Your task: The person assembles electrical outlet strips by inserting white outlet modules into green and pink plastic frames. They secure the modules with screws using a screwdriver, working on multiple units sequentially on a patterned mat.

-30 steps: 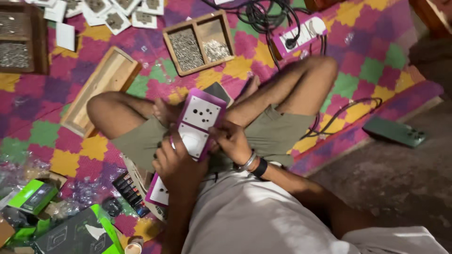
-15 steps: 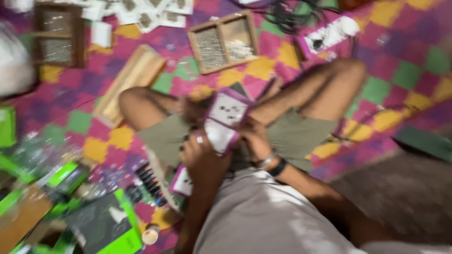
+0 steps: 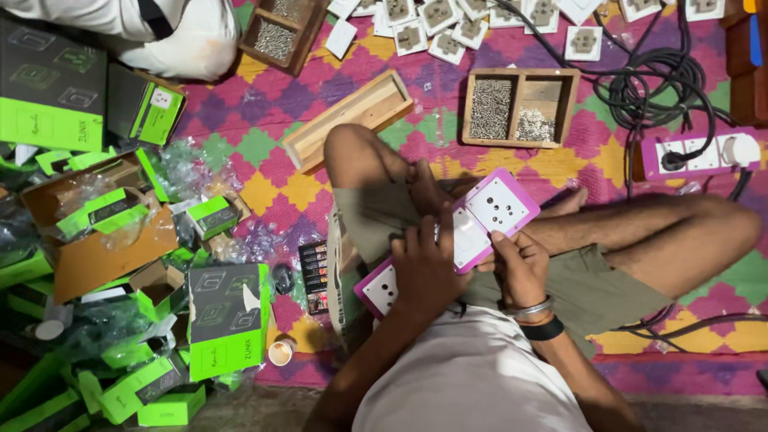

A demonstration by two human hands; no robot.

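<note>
while the view has shifted, both hands' fingers still grasp the pink socket board (image 3: 480,228).

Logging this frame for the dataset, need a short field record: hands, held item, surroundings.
left hand: laid over the middle of the extension board, fingers spread
right hand: grips the board's near edge by the socket end
extension board: pink frame, white socket plates, across the lap
screw tray: wooden, two compartments, beyond the knees
empty tray: wooden, tilted, on the mat
mat: patterned pink, yellow, green
green boxes: piled beside the left leg
</note>
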